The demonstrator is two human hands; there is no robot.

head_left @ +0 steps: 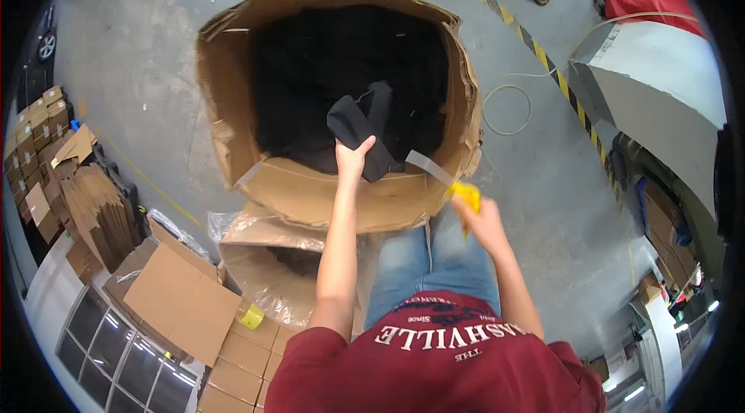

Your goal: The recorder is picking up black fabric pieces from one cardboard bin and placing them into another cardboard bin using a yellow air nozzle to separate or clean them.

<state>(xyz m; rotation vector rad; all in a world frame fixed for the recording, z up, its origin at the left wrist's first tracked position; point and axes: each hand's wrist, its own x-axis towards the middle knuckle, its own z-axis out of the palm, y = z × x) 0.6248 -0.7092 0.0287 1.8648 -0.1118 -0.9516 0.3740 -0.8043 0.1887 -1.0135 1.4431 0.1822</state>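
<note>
My left hand (355, 157) reaches over the near wall of a big open cardboard box (334, 194). Its thumb and fingers close on a piece of black cloth (353, 120), which is bent over with one end sticking up. Below it, a heap of black cloth pieces (310, 56) fills the box. To the right, my right hand (483, 219) is wrapped round the yellow handle of a tool (466, 194). From this handle a flat, pale, see-through strip (427, 165) points toward the box's near right corner. The tool's exact kind is unclear.
A second open carton (264, 266) with clear plastic film stands against the box's near left side. Flattened cardboard (97, 207) and stacked cartons (39, 134) are at the left. A thin looped hose (508, 110) lies on the floor beside striped tape (570, 95). A pale machine (660, 79) stands at right.
</note>
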